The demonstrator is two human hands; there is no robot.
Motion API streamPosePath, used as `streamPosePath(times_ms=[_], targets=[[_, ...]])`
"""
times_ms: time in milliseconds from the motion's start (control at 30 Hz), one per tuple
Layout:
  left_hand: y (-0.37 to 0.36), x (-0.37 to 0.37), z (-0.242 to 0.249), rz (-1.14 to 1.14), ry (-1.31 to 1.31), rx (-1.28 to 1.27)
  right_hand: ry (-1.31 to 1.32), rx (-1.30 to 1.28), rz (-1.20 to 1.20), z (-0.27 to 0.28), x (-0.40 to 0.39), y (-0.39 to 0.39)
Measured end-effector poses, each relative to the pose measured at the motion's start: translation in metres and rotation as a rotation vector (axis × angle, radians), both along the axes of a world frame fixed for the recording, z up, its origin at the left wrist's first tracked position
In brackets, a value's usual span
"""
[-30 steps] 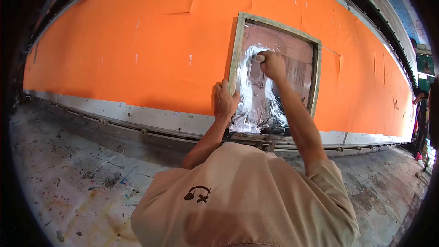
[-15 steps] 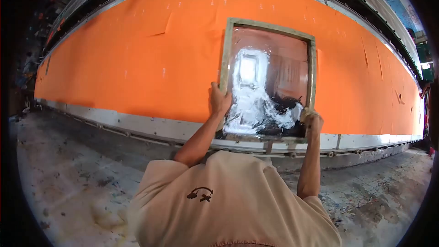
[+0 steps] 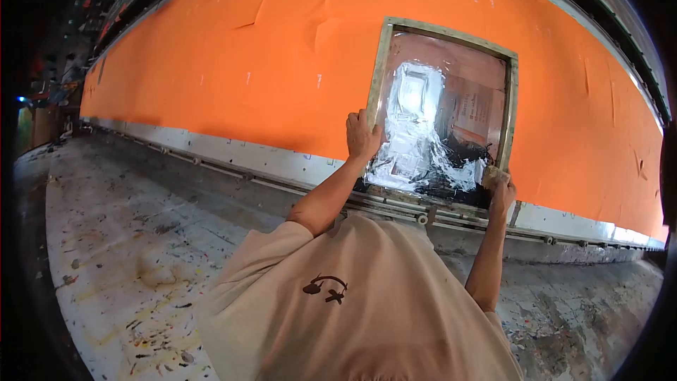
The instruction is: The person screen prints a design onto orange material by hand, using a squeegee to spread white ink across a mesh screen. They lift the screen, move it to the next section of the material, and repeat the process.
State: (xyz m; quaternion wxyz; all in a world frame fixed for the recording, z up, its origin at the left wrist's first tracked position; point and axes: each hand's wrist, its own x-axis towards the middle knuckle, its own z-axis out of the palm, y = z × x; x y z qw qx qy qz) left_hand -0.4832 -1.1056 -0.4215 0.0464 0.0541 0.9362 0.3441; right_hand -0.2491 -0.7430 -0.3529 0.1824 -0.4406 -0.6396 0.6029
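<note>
A screen printing frame (image 3: 513, 99) with wooden sides is between my hands over the orange sheet. White and black ink is smeared on its mesh (image 3: 412, 137), thickest along the lower part. My left hand (image 3: 362, 135) wraps round the left side, below its middle. At the lower right corner, the fingers of my right hand (image 3: 503, 192) are closed on the frame's side, beside a yellowish lump (image 3: 491, 176) whose kind I cannot tell. The frame's near edge overlaps the pale border of the long table.
The orange sheet (image 3: 211, 49) covers the long table and carries small pale marks and a few creases. A metal rail (image 3: 236, 169) with bolts runs along the near edge. The floor (image 3: 141, 254) is spattered with paint.
My view has turned and tilted. Both hands have shifted the frame to the right along the orange sheet, and a pale mark now shows clearly left of it. Both grips stay the same.
</note>
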Motion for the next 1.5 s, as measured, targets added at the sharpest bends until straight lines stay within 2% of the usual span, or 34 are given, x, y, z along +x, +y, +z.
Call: streamPosePath(times_ms=[100,167,233,300,367,433,500,533,600,633,667,700,767,833,867,900,933,967,1000,1033,1067,1100,1133,1167,1233,1300,1367,1433,1500], targets=[[0.003,0.003,0.005,0.030,0.043,-0.041,-0.160,0.043,0.017,-0.011,0.001,-0.003],[0.000,0.002,0.006,0.017,0.007,-0.046,-0.295,0.490,0.052,-0.027,0.001,-0.021],[-0.001,0.004,0.014,0.025,-0.015,-0.045,-0.614,0.656,0.304,0.019,-0.027,-0.083],[-0.002,0.000,0.017,0.007,-0.069,-0.053,-0.440,0.553,0.720,0.049,-0.078,-0.133],[0.001,-0.001,0.029,0.029,-0.175,-0.056,-0.281,0.763,1.064,0.032,-0.147,-0.130],[0.003,-0.004,0.031,0.054,-0.147,-0.009,-0.288,0.709,1.191,0.029,-0.247,-0.118],[-0.001,-0.006,0.028,0.039,-0.170,-0.037,-0.277,0.731,1.133,0.010,-0.324,-0.112],[-0.001,-0.003,0.025,0.036,-0.154,-0.009,-0.290,0.724,1.141,0.004,-0.319,-0.120],[-0.001,-0.002,0.021,0.046,-0.106,0.054,-0.210,0.894,0.934,-0.012,-0.297,-0.146],[0.000,-0.004,0.022,0.048,-0.107,0.068,-0.280,1.003,0.997,-0.016,-0.271,-0.152],[0.000,-0.006,0.026,0.059,-0.142,0.080,-0.159,1.072,0.983,-0.005,-0.247,-0.168],[0.000,-0.005,0.029,0.069,-0.178,0.088,-0.207,1.089,1.040,0.002,-0.227,-0.175],[-0.002,-0.006,0.025,0.072,-0.175,0.089,-0.228,1.034,1.170,0.008,-0.211,-0.172],[-0.002,-0.001,0.020,0.057,-0.191,0.043,-0.352,0.871,1.378,0.026,-0.240,-0.142],[-0.002,-0.001,0.024,0.052,-0.181,0.047,-0.410,0.596,1.338,0.035,-0.264,-0.133],[0.001,-0.004,0.029,0.076,-0.210,0.001,-0.541,0.624,1.222,0.023,-0.283,-0.118],[0.005,-0.007,0.033,0.103,-0.239,-0.044,-0.511,0.807,1.194,0.033,-0.303,-0.115],[0.004,-0.009,0.032,0.099,-0.226,-0.033,-0.371,1.047,1.106,0.028,-0.317,-0.116],[0.003,-0.011,0.030,0.096,-0.248,0.004,-0.426,0.840,0.959,0.024,-0.327,-0.123],[0.002,-0.011,0.030,0.088,-0.273,0.040,-0.429,0.850,0.947,0.012,-0.314,-0.131],[0.000,-0.013,0.035,0.081,-0.331,0.217,-0.320,1.003,0.870,-0.008,-0.296,-0.138],[0.001,-0.013,0.034,0.066,-0.316,0.225,-0.202,1.156,0.782,-0.023,-0.285,-0.144],[0.003,-0.013,0.030,0.106,-0.312,0.231,-0.220,1.160,0.865,-0.026,-0.263,-0.152],[0.005,-0.012,0.029,0.149,-0.312,0.237,-0.240,1.160,0.954,-0.022,-0.231,-0.159],[0.006,-0.015,0.035,0.142,-0.365,0.213,-0.244,1.005,1.043,0.031,-0.187,-0.161],[0.008,-0.017,0.034,0.157,-0.369,0.201,-0.221,0.989,0.802,0.050,-0.146,-0.130],[0.004,-0.014,0.029,0.121,-0.317,0.266,-0.170,0.876,0.341,0.059,-0.110,-0.080],[0.021,-0.012,0.016,0.084,-0.271,0.339,-0.017,0.159,0.095,-0.004,-0.045,0.006],[0.030,-0.003,-0.006,0.176,-0.196,0.283,-0.133,-0.102,0.012,-0.024,-0.017,0.052]])
